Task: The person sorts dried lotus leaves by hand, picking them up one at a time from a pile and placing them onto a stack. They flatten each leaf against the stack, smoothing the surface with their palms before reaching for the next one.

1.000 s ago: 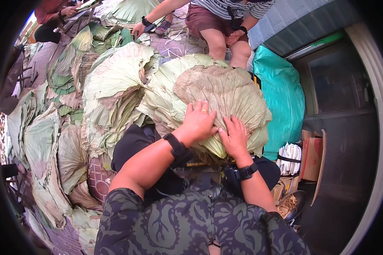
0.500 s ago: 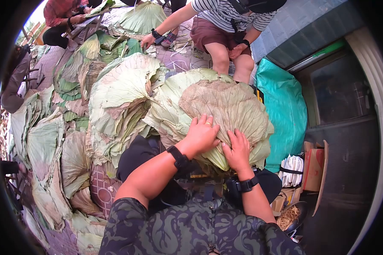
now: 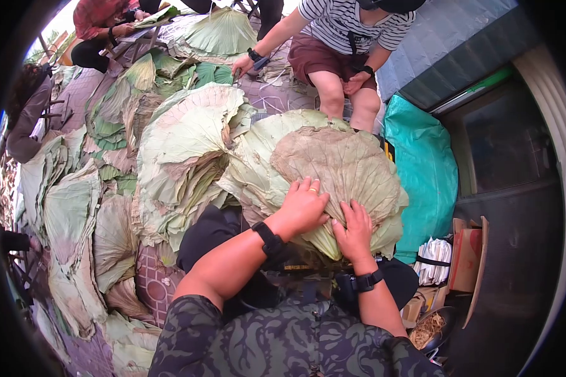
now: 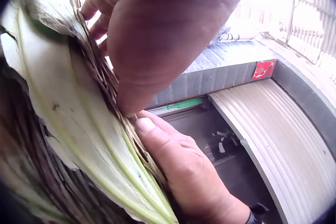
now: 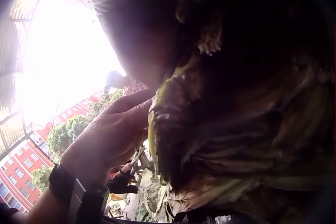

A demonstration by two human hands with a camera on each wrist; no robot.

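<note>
While we look down from the head camera, we see our left hand (image 3: pixel 305 207) lying on the near part of a big dried lotus leaf (image 3: pixel 343 166), the fingers bent over its brownish face and pressing it down rather than closing round anything; a ring shows on one finger. Just beside it, our right hand (image 3: pixel 354 234) rests on the same leaf, fingers spread fairly straight along the ribs, so we count both hands as relaxed and flat on the leaf, not clenched. That leaf is the top one of a stack of pale green leaves (image 3: pixel 258 160) sitting on our lap, its folded green edge (image 3: pixel 324 239) tucked under our two hands. From the left wrist camera we see the thumb side of the left hand against the leaf's layered edge (image 4: pixel 79 129), with the right hand (image 4: pixel 184 171) touching the same edge from below. The right wrist view is dark and glared, and we can only make out crumpled leaf (image 5: pixel 231 145) and the left hand (image 5: pixel 113 134) beside it. More leaves (image 3: pixel 75 207) cover the ground to our left, a teal sheet (image 3: pixel 421 163) lies to the right, and a seated person in a striped shirt (image 3: pixel 352 19) faces us beyond the stack
</note>
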